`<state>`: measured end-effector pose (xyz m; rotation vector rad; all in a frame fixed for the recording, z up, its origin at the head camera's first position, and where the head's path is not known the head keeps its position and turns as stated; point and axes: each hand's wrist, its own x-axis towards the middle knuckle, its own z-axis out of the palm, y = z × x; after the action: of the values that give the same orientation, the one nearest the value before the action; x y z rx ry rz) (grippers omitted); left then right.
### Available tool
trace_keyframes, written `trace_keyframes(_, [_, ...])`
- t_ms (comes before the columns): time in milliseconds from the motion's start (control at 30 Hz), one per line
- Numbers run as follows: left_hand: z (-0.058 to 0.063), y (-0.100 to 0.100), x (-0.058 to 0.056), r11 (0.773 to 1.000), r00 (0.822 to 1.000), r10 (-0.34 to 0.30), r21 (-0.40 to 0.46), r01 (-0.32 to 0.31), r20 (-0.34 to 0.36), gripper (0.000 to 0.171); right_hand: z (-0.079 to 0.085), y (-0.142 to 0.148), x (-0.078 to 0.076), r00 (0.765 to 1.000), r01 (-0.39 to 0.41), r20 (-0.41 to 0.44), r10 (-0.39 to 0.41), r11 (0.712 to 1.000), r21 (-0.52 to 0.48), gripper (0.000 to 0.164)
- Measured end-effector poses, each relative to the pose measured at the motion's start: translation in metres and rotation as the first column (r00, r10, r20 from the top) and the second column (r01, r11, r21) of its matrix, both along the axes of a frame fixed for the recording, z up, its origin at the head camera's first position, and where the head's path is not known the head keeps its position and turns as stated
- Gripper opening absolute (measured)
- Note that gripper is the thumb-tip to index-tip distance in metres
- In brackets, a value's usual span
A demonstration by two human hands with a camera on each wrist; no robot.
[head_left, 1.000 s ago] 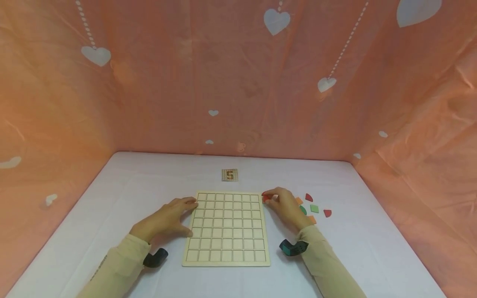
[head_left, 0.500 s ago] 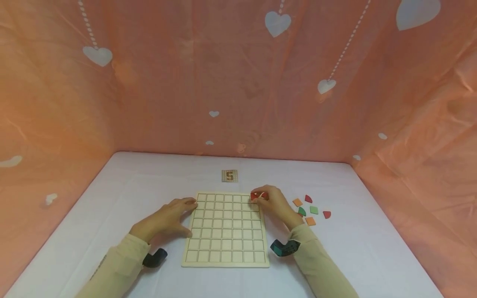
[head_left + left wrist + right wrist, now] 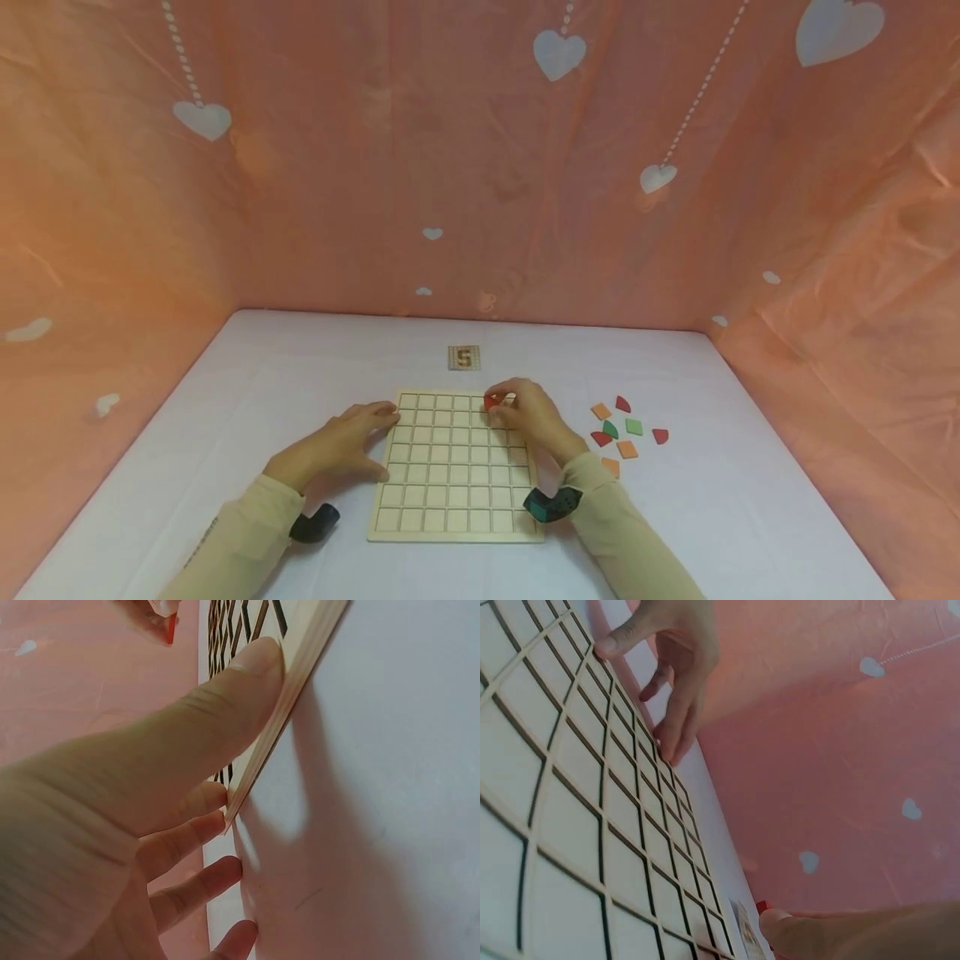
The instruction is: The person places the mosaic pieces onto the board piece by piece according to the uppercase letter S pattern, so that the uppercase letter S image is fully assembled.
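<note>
A square wooden grid board (image 3: 455, 475) lies flat on the white table. My left hand (image 3: 337, 446) rests at its left edge with the fingers spread. In the left wrist view the left thumb (image 3: 259, 664) lies on the board's border, while a couple of fingertips meet the edge further along. Over the far right part of the grid, my right hand (image 3: 534, 421) pinches a small red piece (image 3: 491, 402) between thumb and fingers. That piece shows as a red sliver (image 3: 172, 630) in the left wrist view; its full outline is hidden by the fingers.
Right of the board lie several loose flat pieces: red quarter-circles (image 3: 660, 436), a green one (image 3: 610, 430), a light green square (image 3: 633, 427) and orange squares (image 3: 627, 450). A small card with an S-like figure (image 3: 464, 358) lies beyond the board. Pink cloth (image 3: 480, 208) surrounds the table.
My right hand has moved left from the board's right edge to over its far cells, carrying red. More loose pieces show behind it. The left hand has stayed at the board's edge.
</note>
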<state>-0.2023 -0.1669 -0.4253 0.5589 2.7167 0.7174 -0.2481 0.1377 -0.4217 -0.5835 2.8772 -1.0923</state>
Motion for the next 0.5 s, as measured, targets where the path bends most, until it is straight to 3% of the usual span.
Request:
trace_keyframes(133, [-0.002,0.001,-0.001,1.000,1.000,0.013,0.006,-0.013,0.007,0.090,-0.005,-0.007,0.001,0.999,-0.008,-0.049,0.011,0.998,0.070,0.022])
trace_keyframes(500, [0.001,0.002,0.002,1.000,1.000,0.002,-0.003,-0.002,-0.004,0.089,-0.012,-0.016,0.003,0.999,0.015,-0.048,-0.009,0.993,0.116,0.022])
